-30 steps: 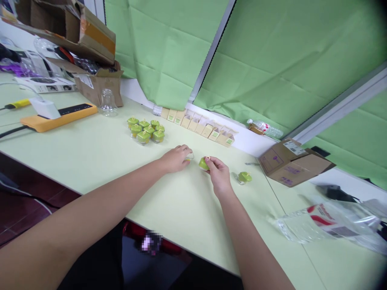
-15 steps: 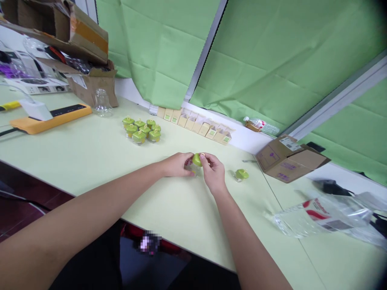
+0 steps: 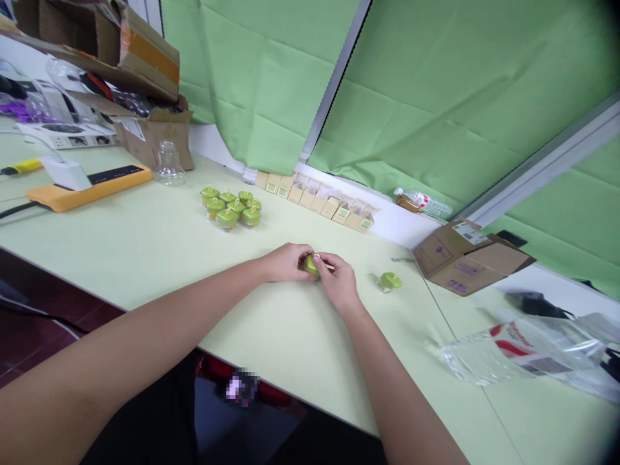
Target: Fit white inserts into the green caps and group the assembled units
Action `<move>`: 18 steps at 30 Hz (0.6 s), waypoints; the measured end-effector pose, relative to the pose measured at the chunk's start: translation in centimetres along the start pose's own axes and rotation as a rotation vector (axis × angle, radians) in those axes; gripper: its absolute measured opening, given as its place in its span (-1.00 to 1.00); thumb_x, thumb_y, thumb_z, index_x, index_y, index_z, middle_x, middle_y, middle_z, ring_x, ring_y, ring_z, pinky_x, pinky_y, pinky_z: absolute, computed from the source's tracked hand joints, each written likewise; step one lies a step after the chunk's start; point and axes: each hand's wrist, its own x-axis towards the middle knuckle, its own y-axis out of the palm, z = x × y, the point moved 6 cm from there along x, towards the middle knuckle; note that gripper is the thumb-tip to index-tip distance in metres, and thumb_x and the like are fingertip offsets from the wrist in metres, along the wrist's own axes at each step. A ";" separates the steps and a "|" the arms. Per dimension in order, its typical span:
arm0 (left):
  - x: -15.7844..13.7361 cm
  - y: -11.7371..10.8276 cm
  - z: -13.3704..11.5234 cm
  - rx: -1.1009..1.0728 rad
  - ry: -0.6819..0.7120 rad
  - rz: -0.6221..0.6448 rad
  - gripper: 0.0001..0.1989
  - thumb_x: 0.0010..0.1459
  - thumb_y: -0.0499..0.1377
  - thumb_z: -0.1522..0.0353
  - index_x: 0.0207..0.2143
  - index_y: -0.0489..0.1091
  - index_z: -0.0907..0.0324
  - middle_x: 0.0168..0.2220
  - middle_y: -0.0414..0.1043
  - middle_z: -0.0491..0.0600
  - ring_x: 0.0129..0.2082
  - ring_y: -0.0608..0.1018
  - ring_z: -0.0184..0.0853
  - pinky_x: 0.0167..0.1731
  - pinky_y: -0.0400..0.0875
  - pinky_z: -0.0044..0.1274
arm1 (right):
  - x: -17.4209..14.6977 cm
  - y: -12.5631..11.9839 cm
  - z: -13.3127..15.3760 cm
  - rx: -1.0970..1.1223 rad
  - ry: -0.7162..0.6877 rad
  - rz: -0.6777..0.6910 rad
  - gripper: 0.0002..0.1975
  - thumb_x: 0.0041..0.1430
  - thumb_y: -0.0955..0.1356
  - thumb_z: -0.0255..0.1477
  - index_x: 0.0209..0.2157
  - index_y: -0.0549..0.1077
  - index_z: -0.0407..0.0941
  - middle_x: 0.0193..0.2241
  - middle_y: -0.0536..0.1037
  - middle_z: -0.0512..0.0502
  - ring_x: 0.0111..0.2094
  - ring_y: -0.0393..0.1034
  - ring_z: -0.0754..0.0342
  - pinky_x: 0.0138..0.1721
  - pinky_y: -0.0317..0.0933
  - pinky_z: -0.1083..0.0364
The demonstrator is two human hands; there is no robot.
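My left hand (image 3: 292, 263) is closed around a small clear plastic cup that its fingers mostly hide. In the cup's mouth sits a small green piece (image 3: 310, 265) with a pale knob or loop on top. Fingers of my right hand (image 3: 338, 278) pinch that pale top. To the right, a similar green piece (image 3: 390, 280) lies on the table beside or in a clear plastic part; I cannot tell which. Several matching green-topped clear cups (image 3: 227, 218) stand grouped at the left, beyond my left hand.
A row of small cardboard boxes (image 3: 314, 197) lines the wall. An orange power strip (image 3: 97, 187), a clear glass vessel (image 3: 169, 165) and a cardboard box (image 3: 159, 139) stand left. At right are another cardboard box (image 3: 467, 258) and a large clear bottle (image 3: 513, 352).
The green piece has gone down from above into the clear cup between my hands. My right hand has moved slightly left and down with it. The view has shifted slightly.
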 end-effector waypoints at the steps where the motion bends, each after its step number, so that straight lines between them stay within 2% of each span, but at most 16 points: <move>1: 0.0 0.0 0.0 -0.013 0.001 -0.008 -0.64 -0.10 0.34 0.21 -0.25 0.42 0.18 -0.40 0.42 -0.09 -0.41 0.43 -0.35 -0.43 0.29 -0.53 | 0.0 0.0 0.0 0.003 0.000 0.001 -0.68 0.12 0.38 -0.13 -0.26 0.60 -0.06 -0.20 0.60 -0.13 -0.16 0.47 -0.02 -0.13 0.37 0.03; 7: -0.2 0.2 0.1 -0.094 0.015 -0.030 -0.69 0.03 0.29 0.19 -0.23 0.44 0.18 -0.39 0.42 -0.08 -0.41 0.43 -0.38 -0.38 0.33 -0.53 | 0.2 0.2 -0.5 0.090 0.049 0.041 -0.63 0.07 0.41 -0.09 -0.25 0.60 -0.09 -0.21 0.61 -0.13 -0.19 0.47 -0.02 -0.11 0.34 0.02; 12: 0.0 0.5 0.3 -0.218 0.012 -0.025 -0.70 0.05 0.29 0.23 -0.19 0.44 0.18 -0.35 0.46 -0.05 -0.39 0.48 -0.38 -0.33 0.37 -0.51 | 0.3 0.4 -1.2 0.209 0.117 0.083 -0.62 0.00 0.45 -0.08 -0.28 0.58 -0.10 -0.29 0.62 -0.10 -0.27 0.49 -0.01 -0.23 0.35 0.05; 18: 0.4 0.8 0.6 -0.286 0.010 0.000 -0.71 0.04 0.30 0.26 -0.20 0.42 0.19 -0.35 0.46 -0.05 -0.37 0.49 -0.37 -0.33 0.40 -0.50 | 0.1 0.2 -0.9 0.302 0.198 0.094 -0.60 -0.08 0.50 -0.10 -0.31 0.57 -0.12 -0.33 0.62 -0.09 -0.32 0.49 0.02 -0.24 0.35 0.06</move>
